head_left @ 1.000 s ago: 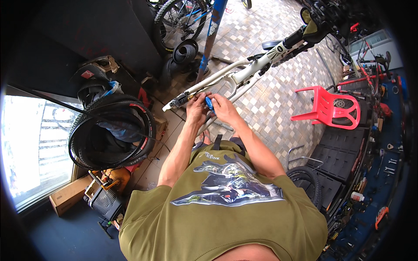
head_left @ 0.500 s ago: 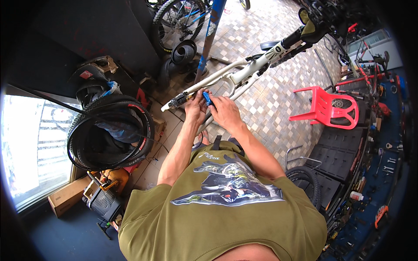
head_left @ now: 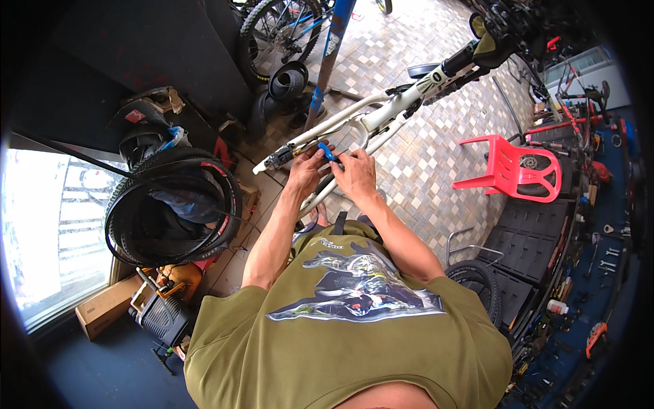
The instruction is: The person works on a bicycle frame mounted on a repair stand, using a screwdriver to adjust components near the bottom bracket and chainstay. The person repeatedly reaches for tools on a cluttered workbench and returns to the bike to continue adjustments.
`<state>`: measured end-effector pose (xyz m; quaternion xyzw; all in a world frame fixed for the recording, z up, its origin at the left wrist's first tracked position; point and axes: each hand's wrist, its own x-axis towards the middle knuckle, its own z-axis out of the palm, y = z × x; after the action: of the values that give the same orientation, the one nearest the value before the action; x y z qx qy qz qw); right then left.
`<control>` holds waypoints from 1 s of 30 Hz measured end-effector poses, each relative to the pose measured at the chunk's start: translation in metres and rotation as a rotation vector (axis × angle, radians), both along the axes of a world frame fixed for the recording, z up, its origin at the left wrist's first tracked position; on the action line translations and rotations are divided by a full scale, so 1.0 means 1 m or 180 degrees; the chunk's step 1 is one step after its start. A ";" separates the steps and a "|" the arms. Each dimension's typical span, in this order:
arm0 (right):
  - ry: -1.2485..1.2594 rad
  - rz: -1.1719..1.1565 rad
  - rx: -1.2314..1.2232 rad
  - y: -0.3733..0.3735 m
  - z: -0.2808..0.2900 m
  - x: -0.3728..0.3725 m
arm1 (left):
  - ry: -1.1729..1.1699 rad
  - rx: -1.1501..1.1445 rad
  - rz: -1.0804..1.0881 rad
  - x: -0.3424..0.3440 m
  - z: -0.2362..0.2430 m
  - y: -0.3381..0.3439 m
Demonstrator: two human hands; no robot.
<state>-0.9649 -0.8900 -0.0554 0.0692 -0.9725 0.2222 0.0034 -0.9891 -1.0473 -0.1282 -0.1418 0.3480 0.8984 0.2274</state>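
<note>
A small blue tool or part [head_left: 328, 152], its exact kind too small to make out, lies between my two hands. My left hand [head_left: 308, 169] is closed on its upper end with thumb and fingers. The bent fingers of my right hand [head_left: 355, 175] pinch at its lower end. Both hands are just on the near side of a white bicycle fork or frame [head_left: 385, 117], which slants from upper right to lower left. Its lower end, with a dark fitting [head_left: 278, 158], is beside my left hand. My fingers hide part of the blue thing.
A blue stand post [head_left: 327, 65] rises behind the white frame. Stacked tyres [head_left: 116, 228] are on the left, above a cardboard box [head_left: 109, 308]. A red plastic chair [head_left: 501, 167] lies on the tiled floor [head_left: 436, 153] to the right. Tools hang along a blue board [head_left: 603, 238].
My right hand has turned and its fingers have moved a little lower beside the blue thing. More of the blue thing shows. The white frame has stayed put.
</note>
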 end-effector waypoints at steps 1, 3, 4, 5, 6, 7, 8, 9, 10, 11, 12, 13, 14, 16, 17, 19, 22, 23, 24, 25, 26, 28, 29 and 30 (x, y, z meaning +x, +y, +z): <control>0.0009 -0.0006 -0.0022 0.001 -0.002 0.000 | 0.0001 -0.0010 -0.0007 -0.001 0.001 0.001; 0.0011 -0.0002 -0.0045 0.002 -0.003 0.000 | 0.0012 -0.0028 -0.0012 -0.001 0.001 0.001; 0.0002 0.0008 -0.0045 0.002 -0.002 0.000 | 0.0022 -0.0036 -0.0010 -0.001 0.001 0.001; -0.0006 0.0018 -0.0046 0.001 -0.001 0.000 | 0.0032 -0.0043 -0.0008 -0.001 0.001 0.001; -0.0009 0.0009 -0.0055 0.002 -0.001 0.000 | 0.0042 -0.0037 -0.0007 -0.001 0.001 0.001; -0.0013 0.0000 -0.0064 0.002 -0.001 -0.001 | 0.0051 -0.0031 -0.0006 -0.001 0.001 0.001; -0.0017 -0.0010 -0.0072 0.002 -0.002 -0.001 | 0.0060 -0.0024 -0.0005 -0.001 0.002 0.002; 0.0013 0.0004 -0.0093 0.002 0.001 0.000 | 0.0070 -0.0011 -0.0010 -0.001 0.001 0.001; 0.0042 0.0019 -0.0114 0.001 0.003 0.000 | 0.0081 0.0002 -0.0014 -0.001 0.000 0.001; 0.0072 0.0035 -0.0135 0.001 0.005 0.001 | 0.0091 0.0015 -0.0018 0.000 -0.001 0.000; 0.0104 0.0036 -0.0138 0.001 0.005 0.001 | 0.0106 0.0024 -0.0031 -0.001 -0.001 -0.001; 0.0136 0.0038 -0.0141 0.001 0.006 0.001 | 0.0120 0.0033 -0.0043 -0.001 -0.001 -0.001; 0.0168 0.0042 -0.0144 0.001 0.006 0.001 | 0.0135 0.0041 -0.0054 -0.001 -0.001 -0.001; 0.0167 0.0032 -0.0160 0.001 0.008 0.001 | 0.0144 0.0082 -0.0029 -0.001 0.002 -0.001; 0.0167 0.0026 -0.0168 0.001 0.009 0.001 | 0.0149 0.0103 -0.0016 -0.002 0.004 0.000; 0.0161 0.0015 -0.0216 0.000 0.010 0.000 | 0.0178 0.0100 -0.0036 -0.002 0.005 -0.001; 0.0181 -0.0048 -0.0312 0.000 0.007 0.000 | 0.0192 0.0190 0.0004 -0.001 0.004 -0.003; 0.0192 -0.0077 -0.0348 0.000 0.005 0.001 | 0.0191 0.0236 0.0028 0.000 0.002 -0.003; 0.0224 -0.0175 -0.0344 0.000 0.002 0.002 | 0.0139 0.0273 -0.0019 0.000 0.002 -0.003; 0.0255 -0.0274 -0.0341 0.000 -0.001 0.003 | 0.0087 0.0310 -0.0067 0.000 0.001 -0.003; 0.0287 -0.0373 -0.0337 0.000 -0.004 0.003 | 0.0035 0.0347 -0.0116 0.000 0.001 -0.003; 0.0351 -0.0504 -0.0376 0.000 -0.007 0.004 | 0.0175 0.0418 -0.0201 -0.003 0.000 -0.004; 0.0384 -0.0572 -0.0396 0.000 -0.009 0.004 | 0.0245 0.0453 -0.0246 -0.004 -0.001 -0.004; 0.0491 -0.0599 -0.0305 0.002 -0.009 0.003 | 0.0170 0.0292 -0.0173 -0.004 -0.001 -0.003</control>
<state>-0.9620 -0.8879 -0.0648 -0.0057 -0.9599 0.2611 0.1024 -0.9931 -1.0501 -0.1294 -0.0976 0.3161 0.9104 0.2486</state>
